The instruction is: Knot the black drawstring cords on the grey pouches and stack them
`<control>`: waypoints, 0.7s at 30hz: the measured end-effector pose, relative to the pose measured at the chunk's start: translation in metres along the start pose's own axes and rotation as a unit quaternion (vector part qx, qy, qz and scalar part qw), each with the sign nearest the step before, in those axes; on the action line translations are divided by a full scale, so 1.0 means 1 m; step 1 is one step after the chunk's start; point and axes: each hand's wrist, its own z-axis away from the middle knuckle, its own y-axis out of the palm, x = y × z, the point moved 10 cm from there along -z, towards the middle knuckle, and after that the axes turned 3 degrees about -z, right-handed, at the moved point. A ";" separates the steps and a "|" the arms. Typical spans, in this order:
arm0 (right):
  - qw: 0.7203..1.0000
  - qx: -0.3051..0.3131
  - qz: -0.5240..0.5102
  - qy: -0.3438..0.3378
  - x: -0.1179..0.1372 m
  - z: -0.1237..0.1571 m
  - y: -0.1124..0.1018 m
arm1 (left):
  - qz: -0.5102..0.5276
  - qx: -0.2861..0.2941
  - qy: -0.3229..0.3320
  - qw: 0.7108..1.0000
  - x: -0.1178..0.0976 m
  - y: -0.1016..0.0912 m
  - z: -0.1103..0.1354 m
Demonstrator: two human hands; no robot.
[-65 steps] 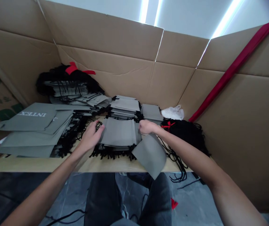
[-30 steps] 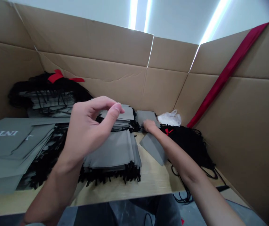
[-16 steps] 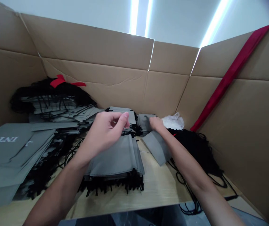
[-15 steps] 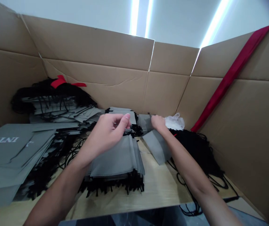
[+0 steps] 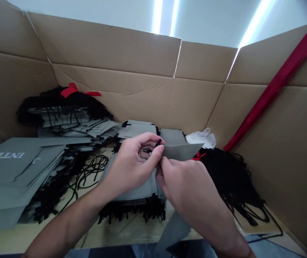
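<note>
Above the middle stack, my left hand point(image 5: 142, 161) pinches a small black cord end at the corner of a grey fabric drawstring bag point(image 5: 184, 151). My right hand point(image 5: 187, 182) is closed on the same corner, its fingertips touching those of the left. One part of the bag sticks out behind the right hand, and another grey part hangs below it past the table edge. My fingers hide most of the cord. Beneath the hands lies a stack of grey bags point(image 5: 134, 193) with black cord ends along its front.
Large grey pieces with white lettering point(image 5: 3, 168) are piled at left, before a black cord bundle point(image 5: 53, 96) with a red tie. Black cords point(image 5: 228, 175) and a clear plastic bag point(image 5: 203, 138) lie at right. Cardboard walls point(image 5: 132, 86) enclose the table.
My right hand has come back from the rear pile toward me with the grey bag. Both hands now meet at its corner, and my left hand has taken hold of the cord end.
</note>
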 end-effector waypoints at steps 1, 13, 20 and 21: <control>1.000 0.004 -0.022 -0.016 0.002 0.002 0.002 | -0.021 0.006 0.005 1.000 -0.003 -0.001 0.002; 0.950 -0.137 -0.279 0.030 -0.050 0.018 -0.046 | -0.006 0.030 0.014 0.999 -0.018 -0.002 0.004; 0.937 -0.120 -0.327 0.030 -0.055 0.003 -0.030 | 0.071 0.007 0.013 0.997 -0.013 0.000 0.006; 0.933 -0.113 -0.342 0.022 -0.054 0.001 -0.027 | 0.057 0.002 0.021 0.998 -0.015 -0.001 0.006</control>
